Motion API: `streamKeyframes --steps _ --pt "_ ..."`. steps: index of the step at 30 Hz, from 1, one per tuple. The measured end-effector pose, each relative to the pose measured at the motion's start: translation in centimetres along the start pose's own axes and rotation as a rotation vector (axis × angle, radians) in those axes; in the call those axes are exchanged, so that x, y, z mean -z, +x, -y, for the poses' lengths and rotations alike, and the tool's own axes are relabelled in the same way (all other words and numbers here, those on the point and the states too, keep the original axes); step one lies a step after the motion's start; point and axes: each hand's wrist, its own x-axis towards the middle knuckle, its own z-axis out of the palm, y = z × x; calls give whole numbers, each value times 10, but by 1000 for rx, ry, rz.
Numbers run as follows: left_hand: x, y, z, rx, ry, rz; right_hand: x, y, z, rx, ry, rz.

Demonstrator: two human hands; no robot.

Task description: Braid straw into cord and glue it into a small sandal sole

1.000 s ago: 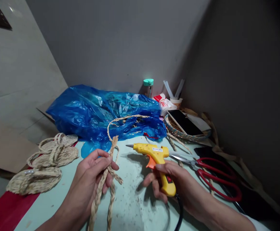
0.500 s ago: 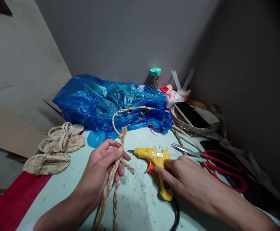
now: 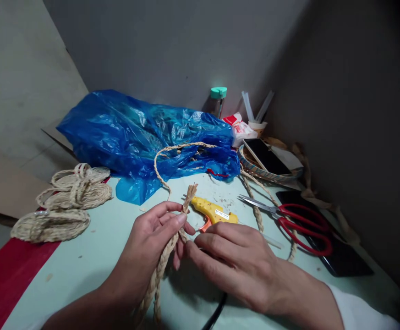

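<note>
My left hand [image 3: 155, 247] is closed, pinching a braided straw cord [image 3: 163, 261] between thumb and fingers. The cord's frayed tip [image 3: 190, 192] sticks up above the thumb, and its strands hang down toward me. My right hand [image 3: 237, 261] has come up against the cord's short side end, which its thumb and fingers grip; the fingertips partly cover it. Just beyond the right hand lies a yellow glue gun [image 3: 213, 210] with an orange trigger, its handle hidden by the hand. Its black cable [image 3: 216, 314] emerges below.
Red-handled scissors [image 3: 306, 224] lie on the right beside a dark flat panel [image 3: 349, 261]. A blue plastic bag [image 3: 127, 128] fills the back. Several woven straw slippers [image 3: 53, 225] stand at left. A phone [image 3: 266, 156] rests on a round basket [image 3: 289, 176].
My right hand has let go of the glue gun, leaving it on the table, and moved left to the cord in my left hand. The view has shifted slightly.
</note>
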Motion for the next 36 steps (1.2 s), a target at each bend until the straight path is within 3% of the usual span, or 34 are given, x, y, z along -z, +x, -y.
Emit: streamKeyframes --steps 7,11,17,23,36 --pt "-6 -4 8 69 88 -31 3 -1 -4 -472 226 -294" --pt "-11 -5 7 12 164 -140 5 -1 -7 -653 260 -322" --pt "-19 -8 7 -57 206 -251 7 -4 -6 -609 260 -315" --pt "-21 -10 9 -104 225 -261 5 -5 -4 -520 167 -301" --pt "-22 -11 8 -114 227 -251 6 -2 -4 -476 85 -319"
